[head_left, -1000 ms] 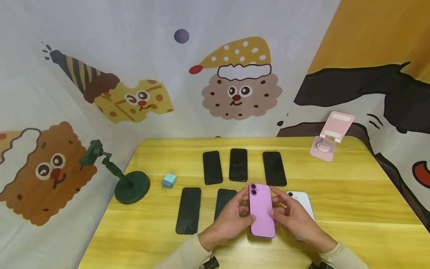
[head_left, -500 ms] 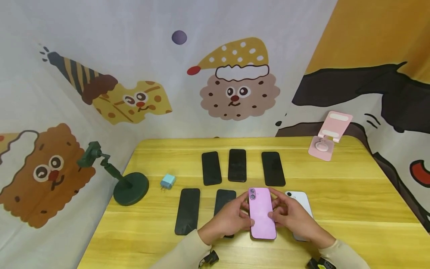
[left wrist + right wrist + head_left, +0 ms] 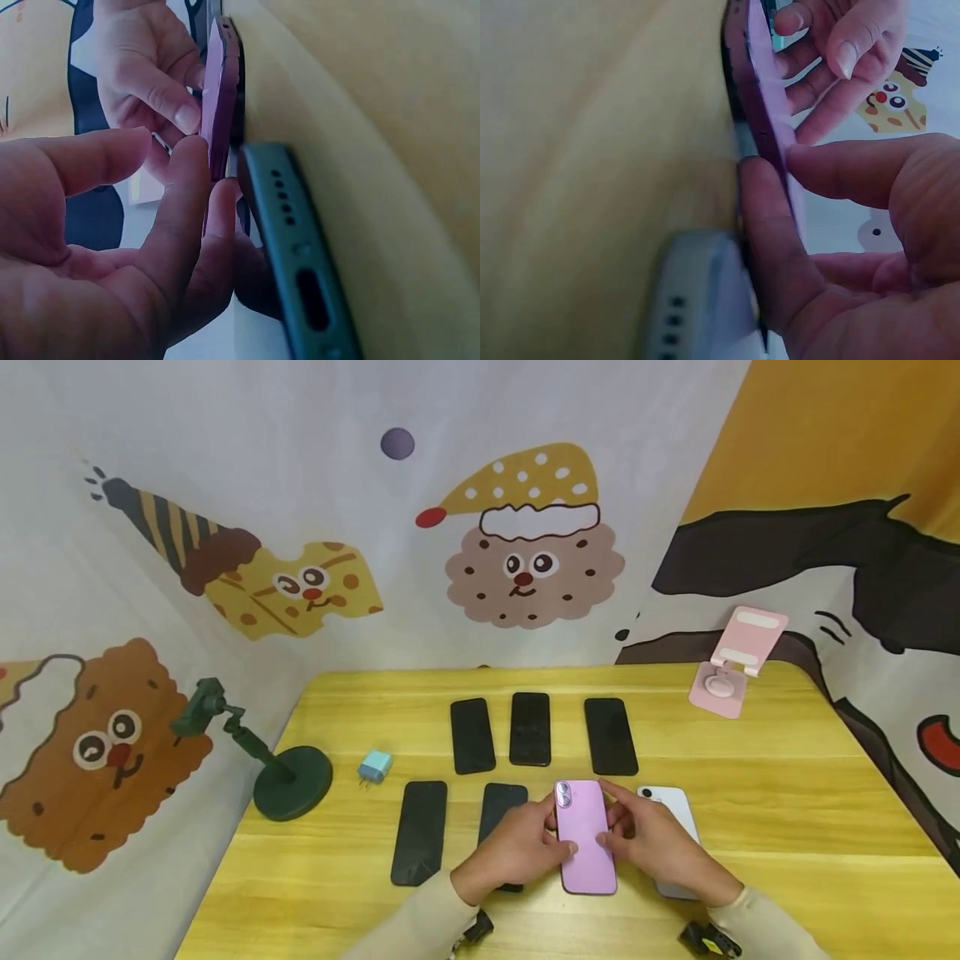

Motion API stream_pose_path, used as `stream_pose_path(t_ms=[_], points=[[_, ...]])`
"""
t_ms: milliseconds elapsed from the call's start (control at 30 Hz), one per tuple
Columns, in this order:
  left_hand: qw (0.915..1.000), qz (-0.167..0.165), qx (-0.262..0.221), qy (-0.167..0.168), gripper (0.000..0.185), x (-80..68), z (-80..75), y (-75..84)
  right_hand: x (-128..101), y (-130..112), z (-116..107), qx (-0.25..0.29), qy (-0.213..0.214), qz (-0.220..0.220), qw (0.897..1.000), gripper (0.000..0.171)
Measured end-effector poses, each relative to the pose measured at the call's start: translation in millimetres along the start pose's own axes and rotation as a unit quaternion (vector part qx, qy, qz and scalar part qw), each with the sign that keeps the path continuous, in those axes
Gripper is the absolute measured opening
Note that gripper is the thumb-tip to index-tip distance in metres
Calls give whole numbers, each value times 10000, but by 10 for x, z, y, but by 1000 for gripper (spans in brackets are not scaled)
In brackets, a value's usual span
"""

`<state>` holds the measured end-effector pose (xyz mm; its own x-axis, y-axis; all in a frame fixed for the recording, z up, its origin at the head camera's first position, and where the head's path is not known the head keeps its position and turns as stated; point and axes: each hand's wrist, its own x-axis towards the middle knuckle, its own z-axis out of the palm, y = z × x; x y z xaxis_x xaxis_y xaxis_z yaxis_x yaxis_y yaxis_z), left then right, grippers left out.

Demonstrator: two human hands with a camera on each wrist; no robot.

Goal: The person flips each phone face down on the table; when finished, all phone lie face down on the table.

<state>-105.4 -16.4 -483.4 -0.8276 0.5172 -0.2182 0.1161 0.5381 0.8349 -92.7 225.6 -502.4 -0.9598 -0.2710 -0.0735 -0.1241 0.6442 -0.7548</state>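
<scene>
Fingers of both hands curled along the long edges of the pink phone (image 3: 585, 847), pinching it between them: left hand (image 3: 517, 852) at the phone's 9 o'clock edge, thumb on the back; right hand (image 3: 652, 847) at its 3 o'clock edge, thumb on the back too. Phone back-side up, camera lenses toward 12 o'clock, low over the yellow table (image 3: 787, 810) near its 6 o'clock edge; from the wrist views, thin pink edge (image 3: 221, 97) close to the tabletop, touching or just above cannot be told. Left fingertips (image 3: 191, 161) against that edge, right fingertips (image 3: 761, 180) on the opposite one.

Partly under the left hand, at the phone's 9 o'clock: a dark phone (image 3: 501, 802). Farther toward 9 o'clock, another dark phone (image 3: 420, 831). Partly under the right hand, at 3 o'clock: a white phone (image 3: 671, 806). Toward 12 o'clock, a row of three dark phones (image 3: 531, 731), screens up. At the table's 9 o'clock side, a small blue charger (image 3: 375, 767) and a green stand (image 3: 288, 781). At its 1 o'clock corner, a pink phone holder (image 3: 731, 668).
</scene>
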Motion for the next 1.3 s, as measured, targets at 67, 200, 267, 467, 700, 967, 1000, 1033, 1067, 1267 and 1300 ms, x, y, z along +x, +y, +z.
stream_pose_path(t_ms=[67,200,267,467,700,967,1000,1033,1067,1267,1300], points=[[9999,98,91,73,49,10,-5,9,24,-28,-7,-107,-21,91,9999,79],[9997,140,63,164,36,9,-4,10,43,-75,-2,-30,-135,456,9989,76],[9998,134,30,157,35,6,2,6,43,-89,0,93,-197,589,9980,76],[9997,106,-3,199,36,13,0,16,44,-91,-1,532,-230,651,9962,76],[9996,21,-45,260,38,13,9,-2,40,-84,-17,815,-275,793,9931,71],[9991,-178,-219,318,65,-25,-9,-16,22,-128,-9,745,-206,858,9933,66],[9990,-198,-253,306,66,-33,-18,-16,25,-133,-5,674,-161,843,9940,63],[9989,-218,-288,288,67,-42,-29,-19,31,-139,1,553,-91,794,9953,60],[9988,-236,-340,265,68,-54,-45,-21,38,-143,5,397,-11,706,9967,57],[9969,-20,-770,128,67,-132,-135,-103,91,-192,39,-230,478,119,9985,48],[9964,35,-835,129,66,-150,-145,-123,99,-206,47,-252,503,87,9984,47]])
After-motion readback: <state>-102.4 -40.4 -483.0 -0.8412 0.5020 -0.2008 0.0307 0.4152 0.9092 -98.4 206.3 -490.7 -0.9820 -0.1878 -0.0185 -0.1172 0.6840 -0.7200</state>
